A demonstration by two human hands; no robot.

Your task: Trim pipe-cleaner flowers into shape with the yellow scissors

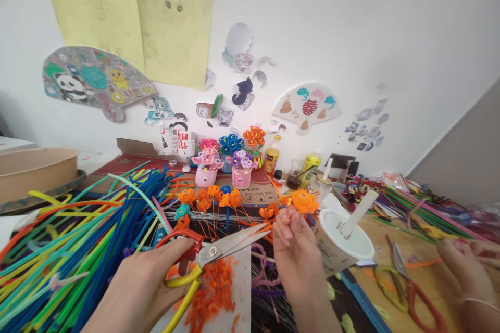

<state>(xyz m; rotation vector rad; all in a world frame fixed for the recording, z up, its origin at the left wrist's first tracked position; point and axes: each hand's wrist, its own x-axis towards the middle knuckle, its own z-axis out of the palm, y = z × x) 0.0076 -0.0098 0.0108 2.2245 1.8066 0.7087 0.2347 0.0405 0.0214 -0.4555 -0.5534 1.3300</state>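
Gripping the scissors (pixel 219 252) by their red and yellow handles, your left hand (pixel 156 281) sits at the near edge of the table (pixel 429 281), fingers clenched through the loops; the blades stand slightly parted and point right, their tips just beside your right hand (pixel 297 250). Under the blades lies a heap of orange clippings (pixel 213 291) on a white sheet (pixel 242 270). Your right hand has its fingers curled and pinched around the stem of an orange pipe-cleaner flower (pixel 304 201), which rises just above your fingertips, near the middle of the table.

Just right of that hand stands a white lidded cup (pixel 339 244) with a wide straw (pixel 361 210) leaning out of it. At the near right corner another person's hand (pixel 469 276) rests on the wood, and a second pair of scissors (pixel 410 286) with red and yellow handles lies flat beside it.

To your left, a thick sheaf of coloured pipe cleaners (pixel 86 234), mostly blue, green and yellow, fans across the left side. Beyond the blades stands a cluster of finished orange flowers on wire stems (pixel 211 197). Farther back, towards the far edge, two small pink pots of pipe-cleaner flowers (pixel 222 166) stand side by side, with a yellow bottle (pixel 272 155) to their right. More pipe cleaners (pixel 422 203) lie along the far right edge.
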